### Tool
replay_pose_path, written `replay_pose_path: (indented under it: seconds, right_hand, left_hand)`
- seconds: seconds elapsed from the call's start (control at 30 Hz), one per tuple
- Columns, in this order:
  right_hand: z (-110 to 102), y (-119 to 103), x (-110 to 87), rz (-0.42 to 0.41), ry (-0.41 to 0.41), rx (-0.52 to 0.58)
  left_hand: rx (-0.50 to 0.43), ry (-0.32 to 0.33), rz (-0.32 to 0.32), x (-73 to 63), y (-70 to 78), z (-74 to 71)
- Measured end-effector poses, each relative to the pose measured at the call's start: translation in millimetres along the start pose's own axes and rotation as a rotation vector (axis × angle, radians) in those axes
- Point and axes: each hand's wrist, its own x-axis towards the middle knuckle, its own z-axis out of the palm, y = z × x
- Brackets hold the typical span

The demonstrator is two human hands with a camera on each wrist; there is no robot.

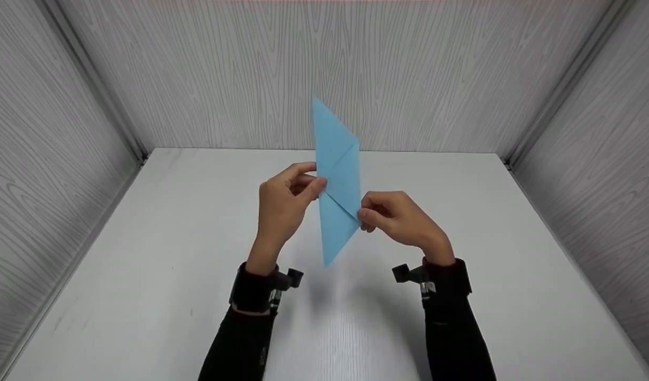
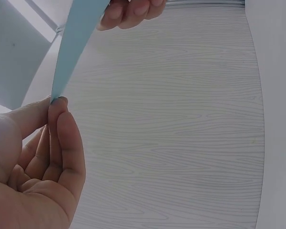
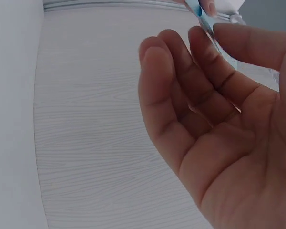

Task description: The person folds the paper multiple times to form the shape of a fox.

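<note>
Blue folded paper [image 1: 337, 164], where's it at?

– Wood-grain walls [image 1: 224, 74] at the back and sides, white table [image 1: 144, 238] below, and it's up in the air above that, pretty much upright, pointy at both ends.

– What's holding it?

– Left hand [image 1: 285, 201] pinches the left long edge around the middle, thumb on the near face. Right hand [image 1: 396, 217] pinches the right edge a bit lower, by the end of a diagonal fold line [image 1: 341, 206].
</note>
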Motion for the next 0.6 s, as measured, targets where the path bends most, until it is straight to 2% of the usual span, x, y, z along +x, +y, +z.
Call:
replay_pose_path:
  seconds: [0.13, 0.4, 0.6]
  right_hand:
    - [-0.5, 0.0, -0.4, -0.005, -0.029, -0.004]
    - [-1.9, 1.0, -2.4, 0.032, -0.016, -0.020]
    - [-2.6, 1.1, -3.0, 0.027, -0.070, -0.024]
  left_hand:
    - [-0.006, 0.006, -0.001, 1.0, -0.1, -0.9]
    - [0.005, 0.010, 0.007, 0.8, -1.7, -1.7]
    - [0.017, 0.022, 0.023, 1.3, -1.8, -2.0]
